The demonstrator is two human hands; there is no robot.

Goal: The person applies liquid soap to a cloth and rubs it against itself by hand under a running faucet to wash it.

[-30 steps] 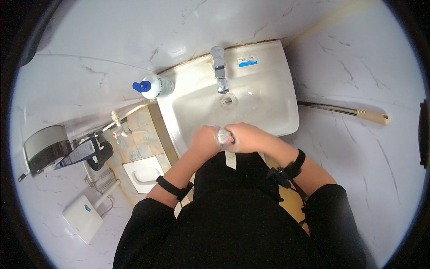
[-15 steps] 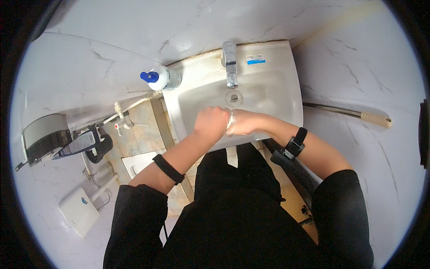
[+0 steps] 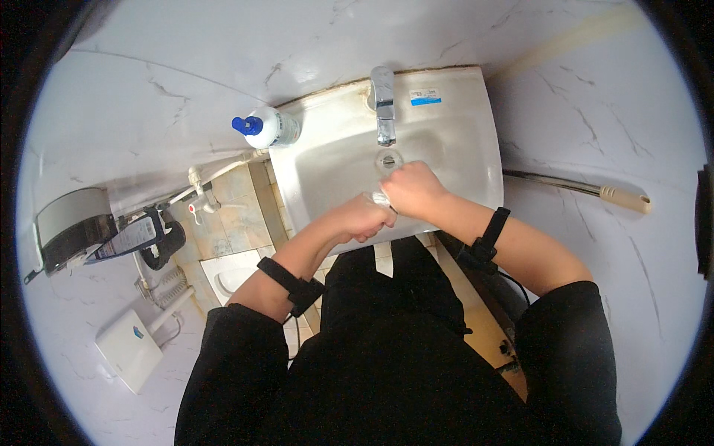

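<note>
Over the near part of the white sink [image 3: 312, 175], both my hands are closed into fists, held against each other. Between them shows a small crumpled white wad [image 3: 381, 199], like wet cloth or tissue; most of it is hidden in the fingers. My left hand [image 3: 362, 217] grips it from the left, knuckles lower and nearer me. My right hand [image 3: 413, 187] grips its other side, a bit farther forward, close to the drain [image 3: 388, 160]. Beyond them stands the chrome faucet [image 3: 384, 108], with no water visible from its spout.
A white pump bottle [image 3: 281, 128] with a blue top stands on the sink's far left corner. Right of the sink, a pole with a beige grip [image 3: 625, 199] leans by the wall. On the left are a paper dispenser [image 3: 74, 215], a water valve [image 3: 201, 202] and a white cistern [image 3: 130, 349].
My fists have twisted against each other: the right has moved forward toward the drain, the left has dropped back toward me. The white wad stays between them.
</note>
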